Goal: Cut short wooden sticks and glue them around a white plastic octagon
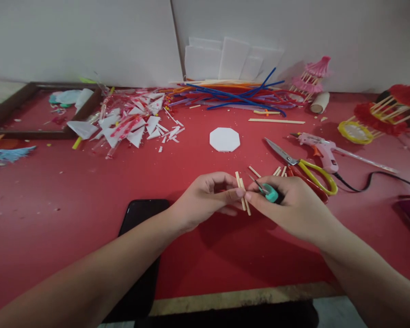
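Observation:
Two short wooden sticks (pixel 242 189) are pinched between the thumb and fingers of my left hand (pixel 207 196), just above the red table (pixel 205 259). My right hand (pixel 294 202) is closed around a green-handled tool (pixel 269 193) with a thin metal shaft, pointing up and left; its exact kind is unclear. The right thumb and fingertips meet the sticks beside my left thumb. Several more short sticks (pixel 278 171) lie partly hidden behind my right hand. Farther back, a white octagonal piece (pixel 224 139) lies flat on the table.
Yellow-handled scissors (pixel 297 161) and a pink glue gun (pixel 319 148) with its cord lie right. White scraps (pixel 136 134), pipe cleaners (pixel 232 94) and white sheets (pixel 234 59) are at the back. A phone (pixel 141 228) lies under my left forearm. Stick-and-frill models (pixel 389 109) stand right.

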A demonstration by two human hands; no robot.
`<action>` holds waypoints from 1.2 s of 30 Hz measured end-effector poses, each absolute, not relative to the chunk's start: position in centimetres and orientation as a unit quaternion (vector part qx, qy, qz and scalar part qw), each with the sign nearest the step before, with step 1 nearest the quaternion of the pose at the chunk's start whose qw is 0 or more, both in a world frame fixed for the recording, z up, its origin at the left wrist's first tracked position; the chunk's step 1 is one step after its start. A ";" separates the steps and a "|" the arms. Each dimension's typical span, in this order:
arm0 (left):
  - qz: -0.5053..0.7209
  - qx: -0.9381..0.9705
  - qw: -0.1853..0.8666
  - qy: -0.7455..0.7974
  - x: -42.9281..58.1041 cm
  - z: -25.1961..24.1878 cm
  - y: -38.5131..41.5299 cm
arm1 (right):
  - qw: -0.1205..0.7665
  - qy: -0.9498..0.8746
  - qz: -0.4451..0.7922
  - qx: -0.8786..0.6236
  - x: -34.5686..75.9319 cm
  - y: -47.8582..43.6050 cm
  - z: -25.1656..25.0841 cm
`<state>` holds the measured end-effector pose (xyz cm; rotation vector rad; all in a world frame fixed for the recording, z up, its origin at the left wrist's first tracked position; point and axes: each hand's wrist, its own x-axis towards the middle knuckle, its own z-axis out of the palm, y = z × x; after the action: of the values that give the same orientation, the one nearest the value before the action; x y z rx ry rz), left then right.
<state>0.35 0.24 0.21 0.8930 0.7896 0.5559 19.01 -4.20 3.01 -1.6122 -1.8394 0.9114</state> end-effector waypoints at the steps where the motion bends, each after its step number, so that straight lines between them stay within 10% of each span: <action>1: 0.259 0.415 0.793 0.364 0.3 0.2 0.3 | 0.260 -0.691 0.335 -0.585 19.1 -4.3 3.0; 36: 0.282 0.490 0.769 0.300 -0.3 0.6 -0.3 | 0.310 -0.874 0.050 -0.370 20.9 -3.9 0.7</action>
<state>-0.30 -0.25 0.62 1.0625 0.6512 0.6120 20.89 -3.86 0.71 -0.9763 -2.3091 0.1319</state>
